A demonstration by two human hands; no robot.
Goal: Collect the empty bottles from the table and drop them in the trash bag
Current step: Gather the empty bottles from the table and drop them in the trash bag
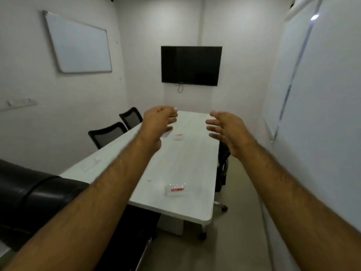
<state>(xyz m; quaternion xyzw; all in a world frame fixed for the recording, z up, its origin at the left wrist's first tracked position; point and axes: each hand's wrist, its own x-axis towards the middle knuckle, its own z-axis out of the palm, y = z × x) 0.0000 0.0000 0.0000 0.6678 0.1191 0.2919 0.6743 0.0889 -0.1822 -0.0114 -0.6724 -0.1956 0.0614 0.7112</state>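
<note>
Both hands empty: left hand (pixel 159 124) loosely curled, right hand (pixel 226 130) spread, raised over tabletop (pixel 187 165) toward crushed bottle (pixel 175 189), likely reaching.

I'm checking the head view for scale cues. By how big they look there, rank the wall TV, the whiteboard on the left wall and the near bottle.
1. Whiteboard and TV: too close to rank.
2. Near bottle.

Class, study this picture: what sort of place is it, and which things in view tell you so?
Most likely a small office meeting room. A long white table with black office chairs alongside fills it, a dark screen hangs on the end wall, and a whiteboard is mounted at the left.
</note>
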